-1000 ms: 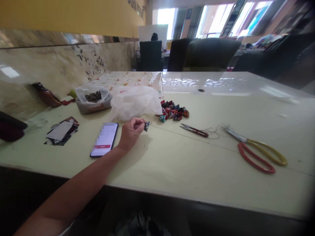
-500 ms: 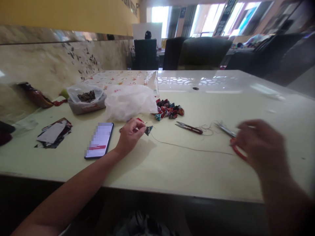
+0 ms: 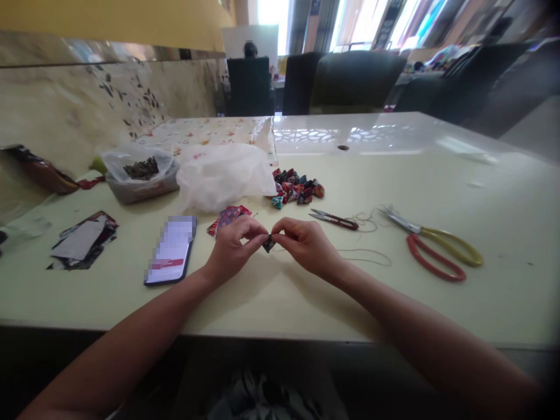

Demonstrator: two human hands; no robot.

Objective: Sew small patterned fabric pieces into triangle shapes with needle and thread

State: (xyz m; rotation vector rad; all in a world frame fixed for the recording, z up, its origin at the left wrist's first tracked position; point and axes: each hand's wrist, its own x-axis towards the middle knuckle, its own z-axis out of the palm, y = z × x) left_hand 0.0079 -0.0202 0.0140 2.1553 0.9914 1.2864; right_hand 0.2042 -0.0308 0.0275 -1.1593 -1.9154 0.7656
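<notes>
Between both hands, just above the table, is a small dark patterned fabric pouch (image 3: 268, 244). My left hand (image 3: 234, 245) pinches it from the left with thumb and forefinger. From the right, my right hand (image 3: 306, 245) pinches its upper edge; whether a needle is in those fingers is too small to tell. A thin thread (image 3: 371, 252) runs from near the pouch and loops on the table to the right. Behind my left hand lie patterned fabric pieces (image 3: 231, 216). A pile of small stuffed fabric pouches (image 3: 300, 188) sits beyond my hands.
Thread snips (image 3: 335, 219) and large scissors with red and yellow handles (image 3: 437, 245) lie on the right. To the left are a phone (image 3: 172, 251), dark fabric pieces (image 3: 85, 239), a bag of dried filling (image 3: 142, 175) and a white plastic bag (image 3: 223, 178).
My right hand has come from the scissors at the right to the pouch and now pinches it. The thread, formerly stretched out to the right, lies slack in a loop.
</notes>
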